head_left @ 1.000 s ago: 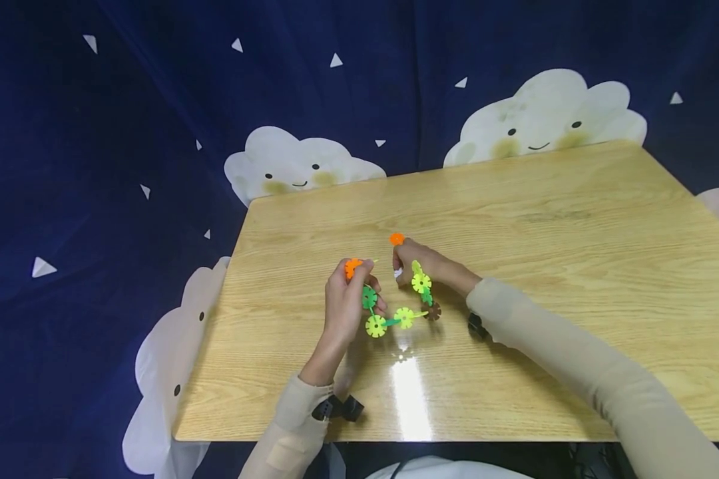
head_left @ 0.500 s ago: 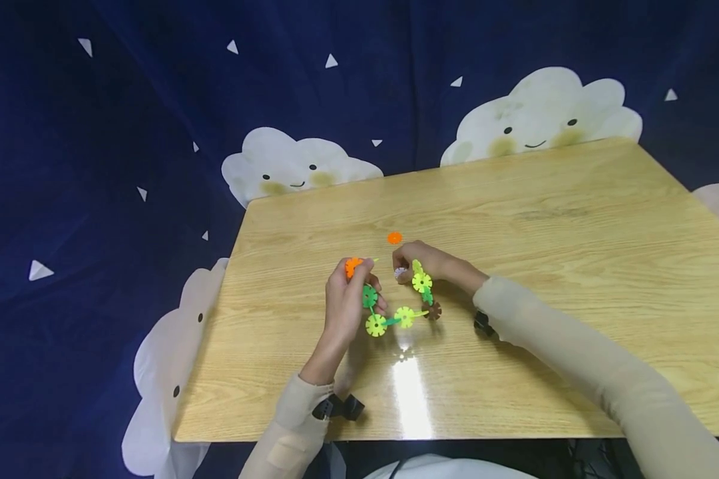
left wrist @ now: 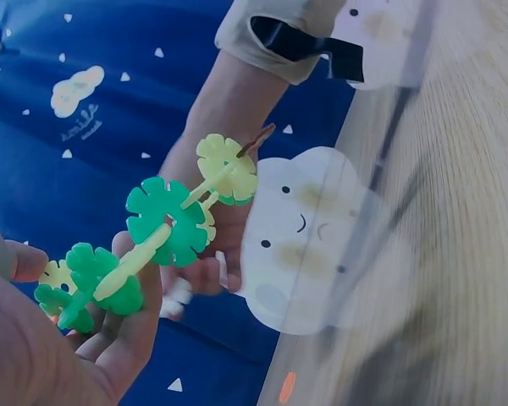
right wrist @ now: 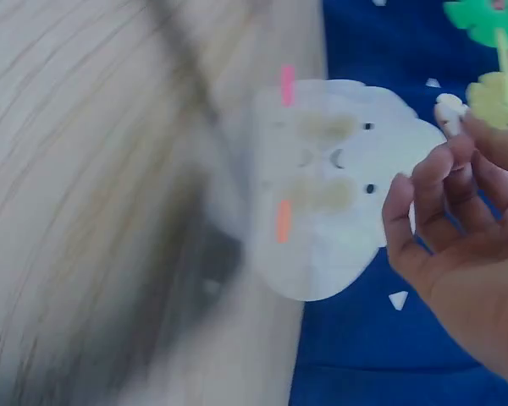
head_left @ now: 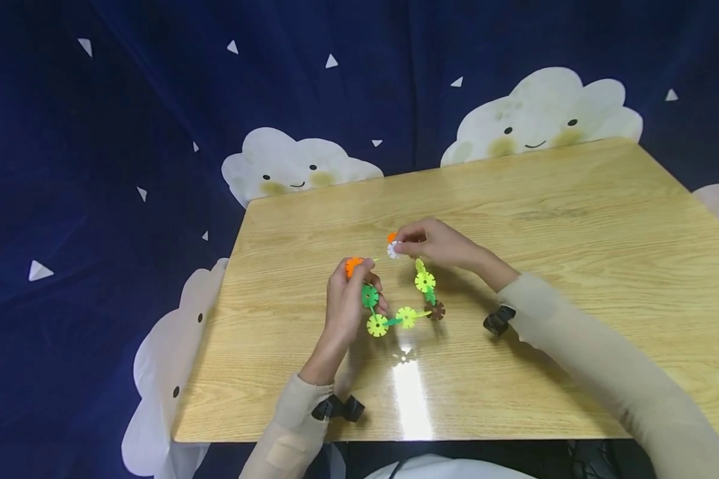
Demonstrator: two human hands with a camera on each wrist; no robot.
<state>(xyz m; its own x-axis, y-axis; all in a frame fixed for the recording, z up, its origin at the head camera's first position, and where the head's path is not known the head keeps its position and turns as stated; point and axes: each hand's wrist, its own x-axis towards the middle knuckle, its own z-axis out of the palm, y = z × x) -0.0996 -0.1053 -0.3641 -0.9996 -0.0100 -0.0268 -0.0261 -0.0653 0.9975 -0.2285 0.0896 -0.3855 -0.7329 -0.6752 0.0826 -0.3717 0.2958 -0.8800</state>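
Observation:
My left hand [head_left: 344, 303] grips one end of a chain of interlocking plastic snowflake discs. An orange disc [head_left: 353, 267] shows by its thumb. Green and yellow-green discs make up most of the chain, with a brown disc [head_left: 436, 311] at the lower right bend. In the left wrist view, green discs [left wrist: 167, 222] lie across the fingers. My right hand [head_left: 437, 242] pinches a white snowflake disc [head_left: 393, 250] between thumb and fingertips, apart from the chain. In the right wrist view that white disc [right wrist: 451, 114] is partly hidden by the fingers.
An orange disc [head_left: 392, 237] lies on the wooden table [head_left: 545, 266] just beyond my right fingertips, partly covered. The right wrist view shows a pink piece [right wrist: 288, 85] edge-on. A dark blue curtain [head_left: 347, 86] with cloud shapes borders the table's back and left.
My right hand has moved up and away from the chain with the white disc, toward the loose orange disc. The left hand and the chain have barely moved.

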